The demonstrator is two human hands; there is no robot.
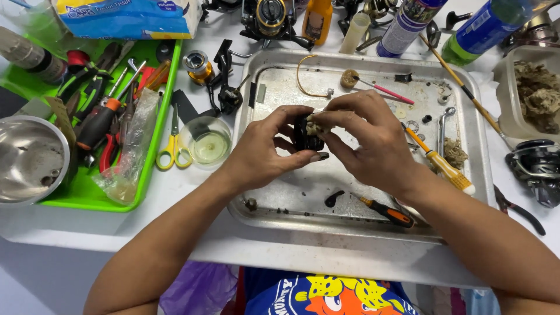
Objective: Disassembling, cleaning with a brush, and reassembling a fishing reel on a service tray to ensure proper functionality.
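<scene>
Forearms reach in from the desk's near edge. Over the middle of the metal tray (pixel 361 224), the left hand (pixel 265 149) clamps its grip on a small black part (pixel 304 139); the right hand (pixel 367 137) pinches a pale wad (pixel 315 126) against the part's top.

A small black reel part (pixel 304 139), partly hidden, held above the metal tray (pixel 350 216).

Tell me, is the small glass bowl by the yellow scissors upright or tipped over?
Upright. The glass bowl sits rim-up on the white table, a little pale liquid pooled in its bottom, beside the yellow scissors.
</scene>
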